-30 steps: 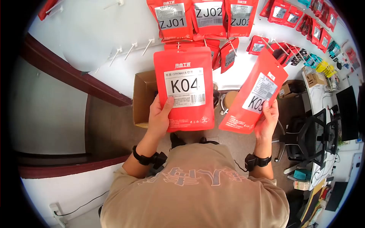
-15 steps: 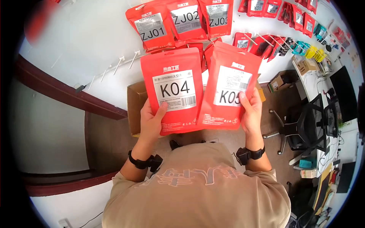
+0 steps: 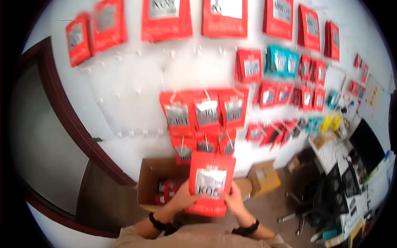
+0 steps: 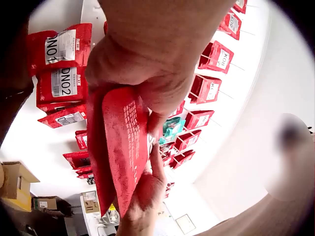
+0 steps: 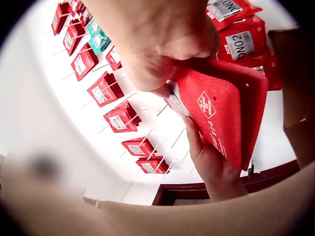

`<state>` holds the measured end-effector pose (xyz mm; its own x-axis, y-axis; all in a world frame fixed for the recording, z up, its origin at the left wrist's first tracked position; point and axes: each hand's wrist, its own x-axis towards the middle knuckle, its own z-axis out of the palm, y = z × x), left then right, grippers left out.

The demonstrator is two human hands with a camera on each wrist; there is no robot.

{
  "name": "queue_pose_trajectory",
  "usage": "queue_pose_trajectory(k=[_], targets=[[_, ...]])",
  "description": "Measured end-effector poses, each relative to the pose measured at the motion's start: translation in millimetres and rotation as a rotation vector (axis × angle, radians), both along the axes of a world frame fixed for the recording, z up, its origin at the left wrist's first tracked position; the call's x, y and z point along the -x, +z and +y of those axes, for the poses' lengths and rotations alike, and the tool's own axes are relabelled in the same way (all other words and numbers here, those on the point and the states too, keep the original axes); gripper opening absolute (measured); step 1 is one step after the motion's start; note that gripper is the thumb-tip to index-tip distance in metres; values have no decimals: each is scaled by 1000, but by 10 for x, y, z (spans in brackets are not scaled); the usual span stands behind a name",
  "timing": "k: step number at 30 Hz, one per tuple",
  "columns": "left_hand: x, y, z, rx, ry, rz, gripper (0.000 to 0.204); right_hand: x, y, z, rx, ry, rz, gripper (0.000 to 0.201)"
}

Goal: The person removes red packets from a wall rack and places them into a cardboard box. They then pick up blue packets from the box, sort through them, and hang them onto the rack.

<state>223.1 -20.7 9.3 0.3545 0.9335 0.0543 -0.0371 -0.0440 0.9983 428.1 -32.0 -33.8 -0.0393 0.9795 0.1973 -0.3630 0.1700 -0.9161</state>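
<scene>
The K05 pouch (image 3: 213,177) is being held close in front of the body, its label facing the wearer. A rear pouch (image 5: 256,108) is being held behind it, its code hidden. One side of the pair is being gripped by the left hand (image 3: 184,200), the other by the right hand (image 3: 234,200). Both thumbs are being pressed on the front by the label; the other fingers are being masked, so how far they are curled round the back cannot be told.

The load is being shared between both hands, which seems right for soft, flat packs. A gap between the two pouches is being shown in both wrist views, so the pair would be better squared while it is being supported on both sides. The thumbs would be better placed lower, so that the code is not being covered, and the pressure is best left light, lest the packs be creased.

Beyond the left hand, red packs (image 3: 161,199) are being held in a cardboard box (image 3: 144,182). Past the K05 pouch's top edge, a DN02 pouch (image 5: 241,45) is being displayed on the wall; whether it is being touched cannot be told, so some clearance seems wise. Farther up, a K08 pouch (image 4: 215,56) is being carried among projecting hooks (image 3: 198,50), on which a loose corner could be caught.
</scene>
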Motion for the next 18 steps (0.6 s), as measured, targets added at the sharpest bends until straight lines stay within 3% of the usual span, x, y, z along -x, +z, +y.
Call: queue_pose_trajectory(k=[4,7,9,10,11,15,18], targets=[[63,-5,-7,17,53,11,61,90,22,39,20,83,61,39],[96,95,-15,-39,123,-9,58,90,51,100,3,33,135,30],[156,138,-11,-81,184,-1,56,11,86,140,86,-40,56,21],[203,134,8,-85,233,-7,53,13,151,204,-72,-135,-28,14],[252,115,26,-88,281,-14,50,-14,286,194,-46,-176,-32,13],[452,170,86,-194,379,-88,43,-410,406,372,-168,-456,-204,21],[514,292,120,-269,429,-144,53,-630,676,392,-268,-564,-68,22]])
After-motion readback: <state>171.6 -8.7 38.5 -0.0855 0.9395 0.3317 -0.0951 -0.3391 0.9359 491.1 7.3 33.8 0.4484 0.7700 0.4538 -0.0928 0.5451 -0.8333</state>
